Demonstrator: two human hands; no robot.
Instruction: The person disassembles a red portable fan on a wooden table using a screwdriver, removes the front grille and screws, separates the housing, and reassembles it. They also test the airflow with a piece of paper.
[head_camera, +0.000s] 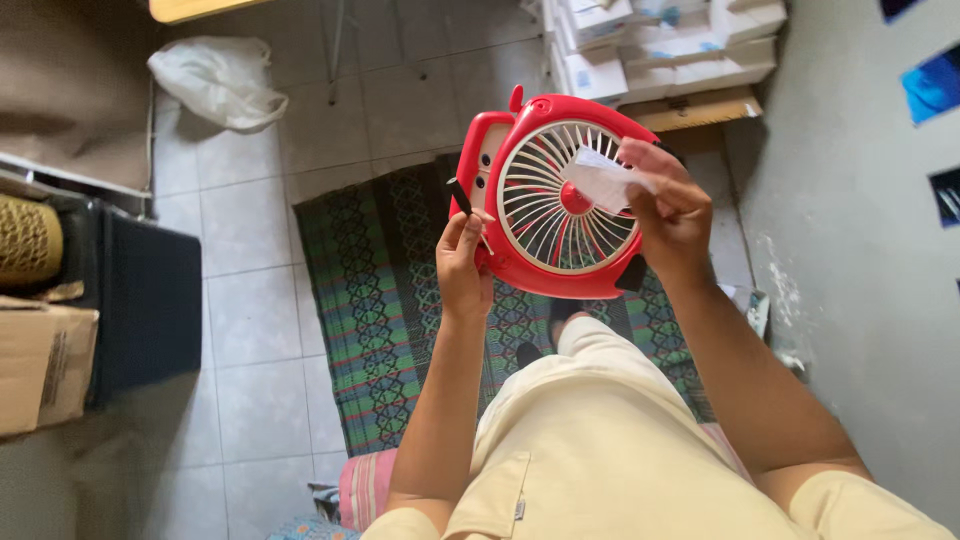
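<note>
my left hand (462, 262) grips the rim of the red fan (555, 195), fingers closed on it, held up above my lap. my right hand (668, 205) pinches a white paper scrap (605, 178) against its cream grille.

Fan (545, 200): small, round, red plastic housing, cream grille with curved radial ribs, red hub at centre. Held up off the floor, grille facing the camera, tilted slightly. Black feet at lower right edge; red nub on top. Thin dark tool (462, 196) lies against the fan's left rim. White cloth (605, 178), crumpled, pressed on the grille right of the hub
</note>
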